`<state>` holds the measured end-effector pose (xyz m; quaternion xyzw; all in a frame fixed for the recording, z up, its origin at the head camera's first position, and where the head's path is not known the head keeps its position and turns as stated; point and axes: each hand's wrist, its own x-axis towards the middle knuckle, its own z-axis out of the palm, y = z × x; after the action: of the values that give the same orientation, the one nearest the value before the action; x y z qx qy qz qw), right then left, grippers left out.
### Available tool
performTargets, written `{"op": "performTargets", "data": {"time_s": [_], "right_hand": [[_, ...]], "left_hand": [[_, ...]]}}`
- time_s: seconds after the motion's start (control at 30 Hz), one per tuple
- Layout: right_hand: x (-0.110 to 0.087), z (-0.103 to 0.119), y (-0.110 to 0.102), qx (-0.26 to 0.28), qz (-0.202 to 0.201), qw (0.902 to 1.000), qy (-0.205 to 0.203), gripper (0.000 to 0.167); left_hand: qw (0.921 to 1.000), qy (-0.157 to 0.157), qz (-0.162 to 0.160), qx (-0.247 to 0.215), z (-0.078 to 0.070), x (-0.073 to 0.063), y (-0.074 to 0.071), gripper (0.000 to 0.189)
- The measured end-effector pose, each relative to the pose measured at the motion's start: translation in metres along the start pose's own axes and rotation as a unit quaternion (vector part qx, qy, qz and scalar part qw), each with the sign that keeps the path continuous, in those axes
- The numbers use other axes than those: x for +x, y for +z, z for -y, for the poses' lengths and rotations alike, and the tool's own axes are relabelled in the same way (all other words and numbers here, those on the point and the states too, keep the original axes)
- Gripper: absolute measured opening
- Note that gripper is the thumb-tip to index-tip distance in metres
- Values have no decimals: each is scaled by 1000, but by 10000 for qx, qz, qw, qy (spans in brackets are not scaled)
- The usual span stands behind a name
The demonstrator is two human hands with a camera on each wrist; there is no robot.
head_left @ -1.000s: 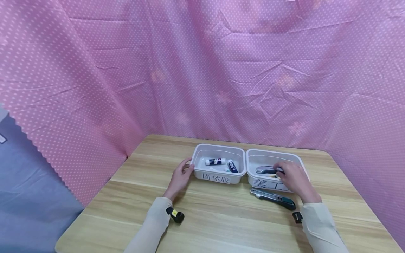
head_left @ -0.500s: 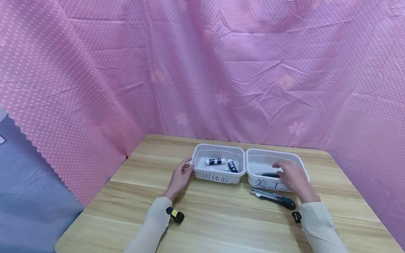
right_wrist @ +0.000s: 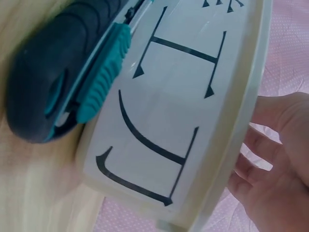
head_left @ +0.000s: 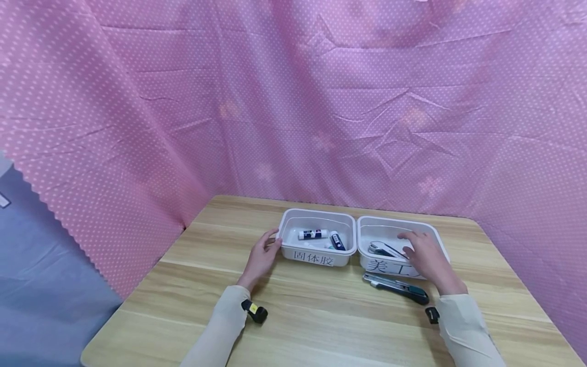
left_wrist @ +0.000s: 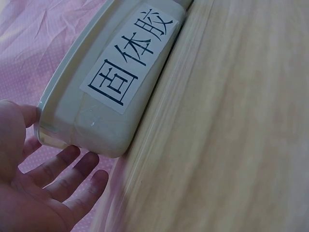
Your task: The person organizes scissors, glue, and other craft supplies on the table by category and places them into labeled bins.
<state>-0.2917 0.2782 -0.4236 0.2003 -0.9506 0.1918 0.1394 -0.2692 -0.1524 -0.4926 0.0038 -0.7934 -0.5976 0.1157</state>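
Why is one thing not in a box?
A teal and black knife lies on the table in front of the right bin, touching its labelled wall in the right wrist view, while another knife and the glue sticks sit inside bins.

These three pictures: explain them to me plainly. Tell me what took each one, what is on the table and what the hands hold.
No machine here: a person wears three cameras. The head camera looks down at a wooden table. Two white bins stand side by side: the left bin holds glue sticks, the right bin a knife. Another utility knife lies on the table in front of it. The left wrist camera shows the left hand open, fingers against the left bin's corner. The right wrist camera shows the right hand open over the right bin's rim. Neither hand holds anything.
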Motion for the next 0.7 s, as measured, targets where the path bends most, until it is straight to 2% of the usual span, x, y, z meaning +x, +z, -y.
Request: {"op": "performTargets", "data": {"time_s": [0.43,0.7], "right_hand": [[-9,12,-11,-148,-120,9991,-382,44],[-19,16,-10,-309,-368,9972,-571,42]], "left_hand": [[10000,8,13,22,0,0,-1,48],[9999,-45,88,-33,0,0,0,51]]}}
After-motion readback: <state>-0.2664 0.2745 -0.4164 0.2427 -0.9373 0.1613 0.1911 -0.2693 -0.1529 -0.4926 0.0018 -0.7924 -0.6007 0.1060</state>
